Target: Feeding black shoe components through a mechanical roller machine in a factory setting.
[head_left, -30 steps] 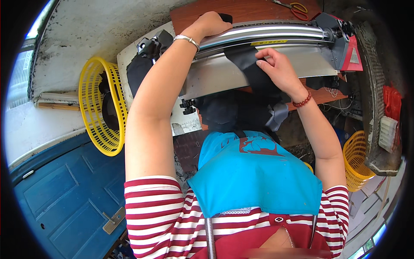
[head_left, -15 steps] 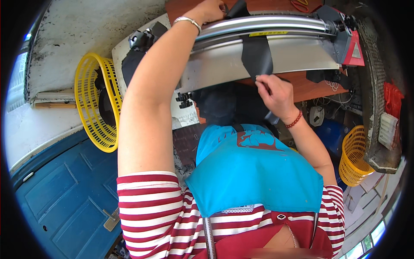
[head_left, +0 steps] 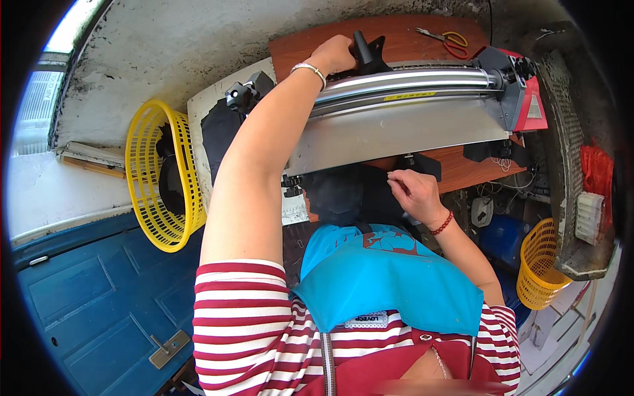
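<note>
Behind the metal roller of a machine, my left hand reaches over, its fingers closed at the edge of a curled black sheet piece. Their tips are partly hidden by the piece. The piece stands up behind the roller. In front of the machine's steel feed plate, my right hand is held with fingers curled and thumb pressed to them, nothing visible between. Just below the plate's front edge, dark material lies over my lap, above the blue apron.
Red-handled scissors lie on the brown board behind the machine. A yellow basket with black pieces stands at the left, another yellow basket at the lower right. A black knob sticks out at the machine's left end.
The black piece no longer spans the feed plate and now shows behind the roller. My right hand has left it and moved lower. The view has shifted, showing more behind the machine.
</note>
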A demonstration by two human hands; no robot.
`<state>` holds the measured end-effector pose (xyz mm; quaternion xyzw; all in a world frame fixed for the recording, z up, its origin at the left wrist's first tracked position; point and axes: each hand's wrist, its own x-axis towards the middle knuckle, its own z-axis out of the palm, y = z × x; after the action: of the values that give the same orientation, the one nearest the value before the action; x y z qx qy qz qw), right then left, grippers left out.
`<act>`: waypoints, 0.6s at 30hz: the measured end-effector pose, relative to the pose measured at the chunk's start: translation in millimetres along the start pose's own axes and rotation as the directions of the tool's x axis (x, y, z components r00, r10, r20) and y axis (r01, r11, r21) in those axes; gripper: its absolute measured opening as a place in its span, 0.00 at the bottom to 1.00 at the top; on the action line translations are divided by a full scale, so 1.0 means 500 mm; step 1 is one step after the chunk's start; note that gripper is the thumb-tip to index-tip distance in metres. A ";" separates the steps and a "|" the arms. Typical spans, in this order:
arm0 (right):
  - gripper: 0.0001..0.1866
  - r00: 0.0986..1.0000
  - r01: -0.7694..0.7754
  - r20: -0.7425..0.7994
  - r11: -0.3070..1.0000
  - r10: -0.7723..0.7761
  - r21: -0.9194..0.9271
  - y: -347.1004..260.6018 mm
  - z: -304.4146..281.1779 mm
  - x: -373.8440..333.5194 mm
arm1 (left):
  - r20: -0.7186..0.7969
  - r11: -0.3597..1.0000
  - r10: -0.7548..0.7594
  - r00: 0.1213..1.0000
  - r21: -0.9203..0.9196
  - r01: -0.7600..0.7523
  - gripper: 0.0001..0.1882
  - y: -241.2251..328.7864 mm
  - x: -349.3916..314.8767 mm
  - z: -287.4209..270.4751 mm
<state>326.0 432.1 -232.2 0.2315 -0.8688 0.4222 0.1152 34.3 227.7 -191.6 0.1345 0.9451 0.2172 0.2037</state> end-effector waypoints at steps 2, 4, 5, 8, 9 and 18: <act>0.09 0.999 -0.042 -0.027 0.998 0.044 0.047 -0.001 -0.007 0.015 | 0.040 0.971 0.004 0.999 -0.238 0.005 0.15 0.013 -0.011 -0.029; 0.08 0.995 -0.028 -0.094 0.999 0.030 0.027 0.003 -0.028 0.059 | -0.030 0.961 0.086 0.996 -0.262 -0.091 0.14 0.014 -0.011 -0.039; 0.11 0.995 0.033 -0.094 0.998 -0.038 -0.058 0.015 -0.047 0.091 | -0.097 0.943 0.162 0.982 -0.278 -0.183 0.13 0.010 -0.012 -0.044; 0.20 0.954 0.092 -0.266 0.978 -0.140 -0.185 0.027 -0.101 0.268 | -0.115 0.921 0.299 0.947 -0.226 -0.318 0.12 -0.002 0.009 -0.031; 0.20 0.967 0.071 -0.223 0.970 -0.124 -0.232 0.057 -0.114 0.320 | -0.148 0.911 0.363 0.920 -0.150 -0.383 0.12 -0.007 0.019 -0.022; 0.19 0.935 -0.202 0.203 0.905 0.292 -0.373 0.299 -0.126 0.537 | -0.266 0.932 0.156 0.951 -0.279 -0.231 0.23 -0.022 -0.022 -0.248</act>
<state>19.3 479.8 -188.9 0.1468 -0.9593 0.2407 -0.0128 -12.9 170.2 -90.9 0.1670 0.8994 0.3951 0.0843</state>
